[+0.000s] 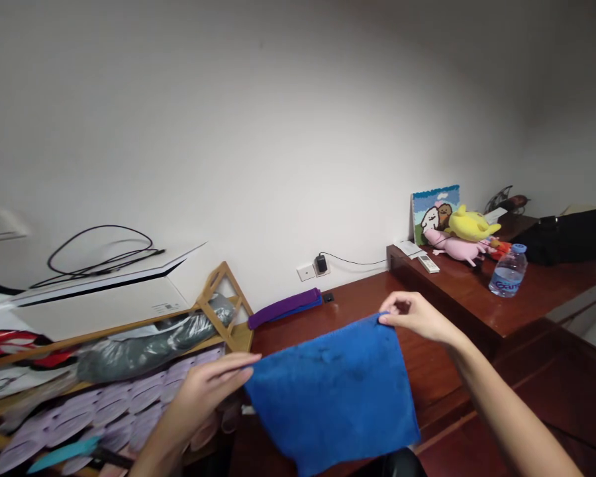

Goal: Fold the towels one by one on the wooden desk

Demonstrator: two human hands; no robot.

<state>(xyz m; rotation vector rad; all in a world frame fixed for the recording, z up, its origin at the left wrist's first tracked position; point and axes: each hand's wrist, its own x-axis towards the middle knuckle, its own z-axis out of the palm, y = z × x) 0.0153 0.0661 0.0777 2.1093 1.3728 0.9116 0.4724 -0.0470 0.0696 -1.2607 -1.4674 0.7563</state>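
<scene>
A blue cloth (335,391) with dark stains hangs spread out between my two hands. My left hand (213,384) pinches its upper left corner between thumb and fingers. At the upper right corner, my right hand (410,315) grips the edge with thumb and fingertips. The cloth's lower edge hangs free in front of the reddish-brown wooden desk (298,324). Behind it, against the wall, lie a folded purple cloth (285,307) and a blue one under it.
Left stands a wooden rack (223,298) with a plastic-wrapped bundle (159,344), a white box (104,305) and a black cable (104,265). On the raised right desk are a water bottle (507,271), plush toys (469,228), a remote (428,264) and a picture (434,209).
</scene>
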